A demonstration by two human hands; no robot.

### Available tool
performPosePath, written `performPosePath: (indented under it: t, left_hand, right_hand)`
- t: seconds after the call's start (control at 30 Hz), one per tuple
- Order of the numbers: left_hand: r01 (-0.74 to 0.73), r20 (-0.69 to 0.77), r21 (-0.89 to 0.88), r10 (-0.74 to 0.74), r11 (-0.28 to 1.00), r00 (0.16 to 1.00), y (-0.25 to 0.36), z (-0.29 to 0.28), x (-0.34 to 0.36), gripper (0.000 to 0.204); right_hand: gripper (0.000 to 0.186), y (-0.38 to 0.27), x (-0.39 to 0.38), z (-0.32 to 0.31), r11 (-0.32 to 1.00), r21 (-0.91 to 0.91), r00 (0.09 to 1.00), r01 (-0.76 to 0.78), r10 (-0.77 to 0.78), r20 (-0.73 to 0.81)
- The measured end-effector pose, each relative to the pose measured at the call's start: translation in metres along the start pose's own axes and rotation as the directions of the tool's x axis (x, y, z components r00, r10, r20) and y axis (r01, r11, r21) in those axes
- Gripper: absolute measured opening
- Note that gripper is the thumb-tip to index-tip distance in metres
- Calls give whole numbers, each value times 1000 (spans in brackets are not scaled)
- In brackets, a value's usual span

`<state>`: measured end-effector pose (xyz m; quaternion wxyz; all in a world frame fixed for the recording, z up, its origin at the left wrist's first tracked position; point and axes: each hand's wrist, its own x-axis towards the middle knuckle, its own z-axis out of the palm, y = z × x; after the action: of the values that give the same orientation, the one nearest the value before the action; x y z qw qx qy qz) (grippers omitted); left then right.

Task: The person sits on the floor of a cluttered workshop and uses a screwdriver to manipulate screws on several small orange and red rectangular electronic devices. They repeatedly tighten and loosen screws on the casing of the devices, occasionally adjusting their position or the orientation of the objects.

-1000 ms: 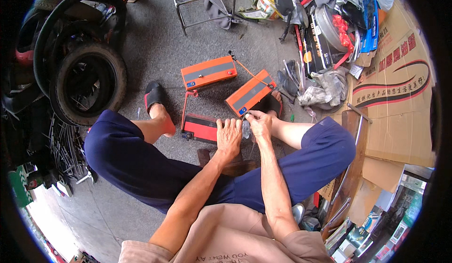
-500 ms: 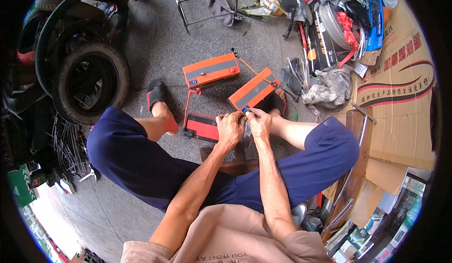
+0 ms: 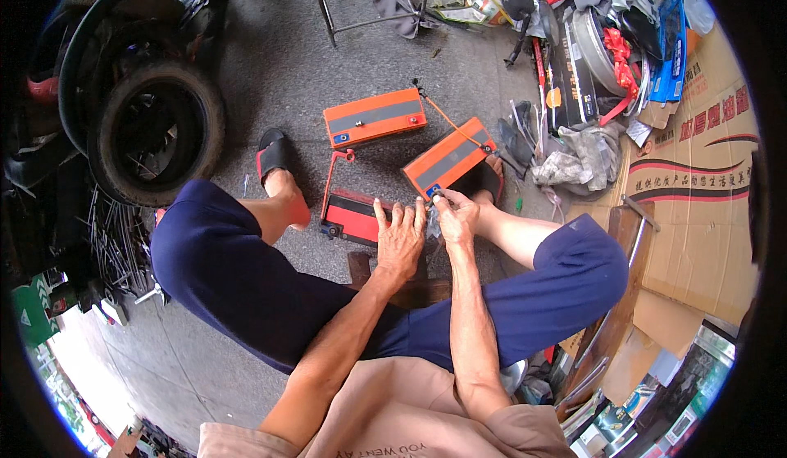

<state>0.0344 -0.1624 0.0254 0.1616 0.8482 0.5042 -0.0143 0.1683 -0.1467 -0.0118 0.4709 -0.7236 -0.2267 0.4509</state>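
Three box-shaped batteries lie on the floor between my feet. My right hand (image 3: 457,219) is closed in a pinch at the near blue-marked terminal of the orange battery with a grey stripe (image 3: 447,163); what is between its fingertips is too small to make out. Beside it, my left hand (image 3: 401,241) has its fingers spread over the right end of a red-and-black battery (image 3: 344,216), partly hiding it. Farther off is another orange battery (image 3: 385,114). An orange wire (image 3: 443,112) runs between the two orange ones. A red cable (image 3: 329,181) rises from the red-and-black battery's left end.
Tyres (image 3: 209,126) are stacked at the left, above a heap of thin metal rods (image 3: 123,249). A metal frame (image 3: 328,11) stands at the back. Cloths and parts (image 3: 578,159) pile up at the right beside large cardboard (image 3: 697,237). A hammer-like tool (image 3: 641,212) leans there.
My left hand has opened out, its fingers spreading and moving off from the right hand's fingertips. The right hand still pinches at the same terminal. The view has shifted slightly.
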Motion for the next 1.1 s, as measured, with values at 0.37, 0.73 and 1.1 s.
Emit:
performPosePath:
  t: [0.37,0.73,1.1]
  left_hand:
    - [-18,94,16,16,1000,995,-3,-9,7,95]
    - [9,42,-25,-7,1000,999,-2,-11,14,82]
    - [-24,1,-34,24,999,1000,-2,-9,17,69]
  right_hand:
    - [17,-9,-4,-3,1000,11,1000,19,-19,21]
    - [21,-3,4,-2,993,-98,995,62,-69,-72]
    - [22,-4,19,-8,971,-233,996,42,-60,-72]
